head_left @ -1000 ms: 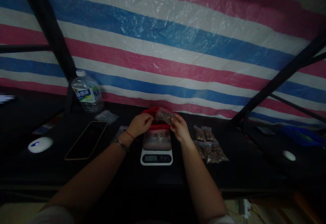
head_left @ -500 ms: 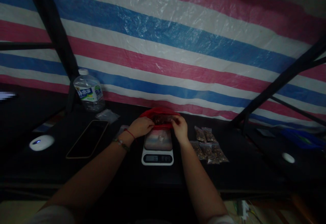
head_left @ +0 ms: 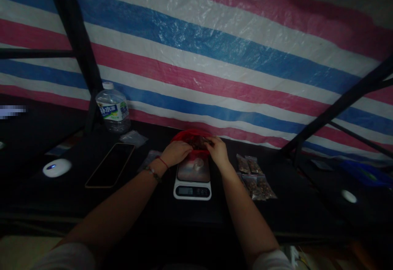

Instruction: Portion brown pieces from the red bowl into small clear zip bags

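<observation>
Behind the kitchen scale [head_left: 192,191] stands a red bowl [head_left: 178,136] holding dark, loose dried bits. Both my hands reach over its near rim. My left hand [head_left: 178,152] is closed at the left of the bowl, its fingertips pressed together over the rim; what they grip is hidden. At the right of the bowl, my right hand [head_left: 217,150] pinches the edge of a small clear plastic bag [head_left: 202,141], dim against the contents. A small clear round object [head_left: 198,164] sits on the scale's plate. Several filled zip bags [head_left: 253,175] lie right of my right forearm.
Left of my arm are a phone [head_left: 111,165], a white mouse-like device [head_left: 57,167], clear empty bags [head_left: 134,138] and a large plastic bottle [head_left: 114,112]. At right lie another white device [head_left: 349,196] and a blue item [head_left: 367,173]. A striped sheet [head_left: 199,65] hangs behind the black table.
The view has shifted slightly, so most things sit further right. My left hand has moved a little closer to my right. The bag at my right fingertips now looks darker and lower in the bowl.
</observation>
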{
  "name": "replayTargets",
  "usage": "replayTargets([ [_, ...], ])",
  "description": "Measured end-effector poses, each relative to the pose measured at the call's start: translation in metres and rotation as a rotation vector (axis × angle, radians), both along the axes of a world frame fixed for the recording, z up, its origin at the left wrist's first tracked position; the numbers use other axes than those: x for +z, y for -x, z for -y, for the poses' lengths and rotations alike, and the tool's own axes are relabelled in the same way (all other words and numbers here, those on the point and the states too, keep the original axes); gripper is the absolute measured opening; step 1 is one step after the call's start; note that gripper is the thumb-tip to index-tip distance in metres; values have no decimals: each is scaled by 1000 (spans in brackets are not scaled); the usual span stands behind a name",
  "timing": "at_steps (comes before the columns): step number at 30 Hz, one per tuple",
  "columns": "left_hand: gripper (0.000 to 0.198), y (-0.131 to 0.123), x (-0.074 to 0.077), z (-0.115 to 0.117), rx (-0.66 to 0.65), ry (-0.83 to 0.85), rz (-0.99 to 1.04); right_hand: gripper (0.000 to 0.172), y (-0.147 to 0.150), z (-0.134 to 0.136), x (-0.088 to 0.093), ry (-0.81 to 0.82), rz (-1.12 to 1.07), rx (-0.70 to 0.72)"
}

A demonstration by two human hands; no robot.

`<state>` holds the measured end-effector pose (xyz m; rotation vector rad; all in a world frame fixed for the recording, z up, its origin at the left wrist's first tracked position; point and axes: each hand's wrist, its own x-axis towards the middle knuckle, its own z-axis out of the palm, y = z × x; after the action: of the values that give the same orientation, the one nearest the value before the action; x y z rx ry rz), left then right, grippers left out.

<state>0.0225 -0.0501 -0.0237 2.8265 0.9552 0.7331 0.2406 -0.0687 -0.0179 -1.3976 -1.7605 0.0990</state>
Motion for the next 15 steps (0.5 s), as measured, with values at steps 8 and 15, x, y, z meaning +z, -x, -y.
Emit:
replayTargets([
  [8, 24, -1, 3, 3, -14, 4, 12, 25, -2, -8, 13, -30, -29, 50],
  [15, 23, -1, 2, 2, -34, 19, 24, 32, 0, -4, 12, -12, 43, 52],
])
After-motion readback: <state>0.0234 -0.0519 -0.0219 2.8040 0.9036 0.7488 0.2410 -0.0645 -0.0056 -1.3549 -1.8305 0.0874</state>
